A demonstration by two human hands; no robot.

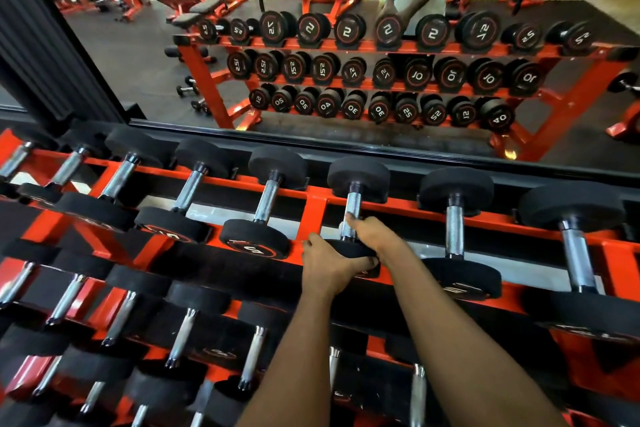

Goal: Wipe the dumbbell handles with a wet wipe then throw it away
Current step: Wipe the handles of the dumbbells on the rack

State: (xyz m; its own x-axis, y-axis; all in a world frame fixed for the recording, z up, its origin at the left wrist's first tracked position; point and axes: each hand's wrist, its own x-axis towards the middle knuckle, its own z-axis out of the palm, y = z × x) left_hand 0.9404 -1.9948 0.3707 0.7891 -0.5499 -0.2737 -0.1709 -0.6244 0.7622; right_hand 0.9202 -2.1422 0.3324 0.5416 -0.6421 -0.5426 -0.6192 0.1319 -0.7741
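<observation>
Black-headed dumbbells point(353, 208) with knurled silver handles point(353, 206) lie on an orange-red rack point(313, 204).
</observation>
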